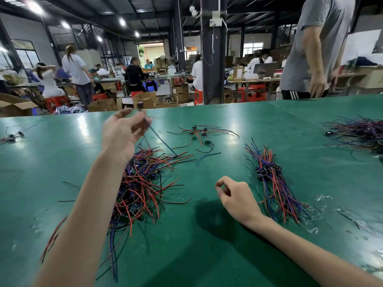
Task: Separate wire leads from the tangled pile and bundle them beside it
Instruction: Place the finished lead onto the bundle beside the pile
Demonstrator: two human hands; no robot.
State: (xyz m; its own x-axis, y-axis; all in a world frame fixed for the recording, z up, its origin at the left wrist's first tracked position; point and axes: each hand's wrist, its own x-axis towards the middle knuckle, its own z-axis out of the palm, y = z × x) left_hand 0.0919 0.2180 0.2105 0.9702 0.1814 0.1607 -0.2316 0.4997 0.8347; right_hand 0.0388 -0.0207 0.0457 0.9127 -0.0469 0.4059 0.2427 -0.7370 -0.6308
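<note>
While the left hand (122, 133) pinches one thin blue lead (161, 139), the right hand (236, 195) hangs loosely curled, empty.

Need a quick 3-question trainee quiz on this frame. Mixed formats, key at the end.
1. True or false: the left hand pinches a lead that rises from the pile.
2. Where does the bundle lie?
A) left of the pile
B) right of the pile and of the right hand
C) on top of the pile
3. Fill in: the table top is ___ in colour.
Key: 1 true; 2 B; 3 green.
</note>
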